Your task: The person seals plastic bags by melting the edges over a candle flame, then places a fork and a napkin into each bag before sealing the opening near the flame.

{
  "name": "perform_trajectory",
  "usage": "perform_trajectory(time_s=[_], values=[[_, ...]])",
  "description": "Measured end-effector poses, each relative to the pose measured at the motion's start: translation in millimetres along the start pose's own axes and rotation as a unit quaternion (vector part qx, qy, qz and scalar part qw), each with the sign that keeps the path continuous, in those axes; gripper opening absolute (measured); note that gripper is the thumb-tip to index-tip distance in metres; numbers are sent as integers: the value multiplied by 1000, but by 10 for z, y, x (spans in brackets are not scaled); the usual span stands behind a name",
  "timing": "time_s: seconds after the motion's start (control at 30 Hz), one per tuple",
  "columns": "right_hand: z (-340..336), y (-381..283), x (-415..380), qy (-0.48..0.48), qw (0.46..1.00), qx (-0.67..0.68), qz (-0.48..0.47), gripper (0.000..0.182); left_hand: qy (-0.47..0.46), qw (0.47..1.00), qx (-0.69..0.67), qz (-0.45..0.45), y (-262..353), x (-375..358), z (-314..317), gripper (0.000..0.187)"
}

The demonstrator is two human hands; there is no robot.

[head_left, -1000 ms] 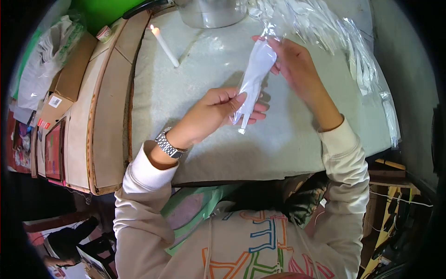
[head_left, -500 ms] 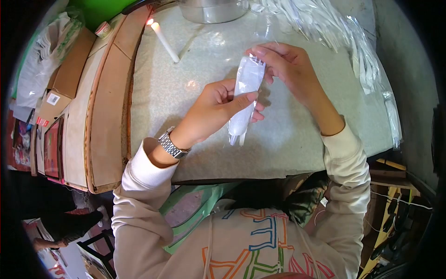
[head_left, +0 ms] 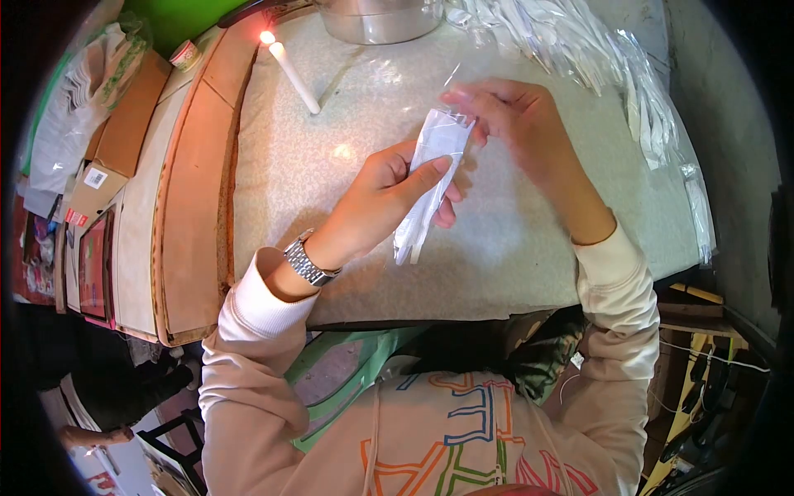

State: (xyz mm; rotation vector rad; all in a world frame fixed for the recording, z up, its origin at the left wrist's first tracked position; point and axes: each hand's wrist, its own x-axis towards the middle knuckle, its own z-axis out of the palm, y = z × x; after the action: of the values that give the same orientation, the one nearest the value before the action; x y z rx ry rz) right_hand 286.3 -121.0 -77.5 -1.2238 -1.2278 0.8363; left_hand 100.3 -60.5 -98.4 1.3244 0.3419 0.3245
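A narrow white packet in clear plastic (head_left: pixel 437 140) tilts over the table, its top edge up and its lower end pointing down-left. My left hand (head_left: pixel 389 192) holds it, thumb across the front and fingers behind. Beyond its top end is my right hand (head_left: pixel 504 107), with thumb and index finger pinched together near a thin strip of clear plastic. That hand is slightly blurred. A lit white candle (head_left: pixel 295 78) leans at the upper left of the table.
A metal pot (head_left: pixel 380 21) stands at the table's back edge. Many plastic-wrapped white packets (head_left: pixel 571 50) lie along the back right. On the left are a cardboard box (head_left: pixel 124 124) and a small cup (head_left: pixel 184 54). Another person's arm (head_left: pixel 99 436) shows at lower left.
The packet and my left hand have shifted slightly down and left, tilting the packet more. My right hand has come away from the packet's top edge. The other person's arm has moved.
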Motion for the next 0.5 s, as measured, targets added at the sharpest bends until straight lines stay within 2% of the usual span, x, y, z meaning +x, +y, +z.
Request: perform_trajectory(time_s=[0.13,0.27,0.33,0.47,0.5], values=[[-113,-29,35,45,998,52,-8,21,-13,1000,-13,-4,6,-7,20,24],[-155,-35,52,42,997,60,-16,21,-10,1000,-15,-19,44,-12,73,28],[-146,-108,2,22,1000,22,-4,22,18,1000,-8,20,2,-4,96,29],[-23,-152,-45,-3,999,51,-3,22,71,986,24,152,-50,27,67,28],[-11,-155,-50,-7,998,54,0,22,83,983,32,162,-42,21,62,26]])
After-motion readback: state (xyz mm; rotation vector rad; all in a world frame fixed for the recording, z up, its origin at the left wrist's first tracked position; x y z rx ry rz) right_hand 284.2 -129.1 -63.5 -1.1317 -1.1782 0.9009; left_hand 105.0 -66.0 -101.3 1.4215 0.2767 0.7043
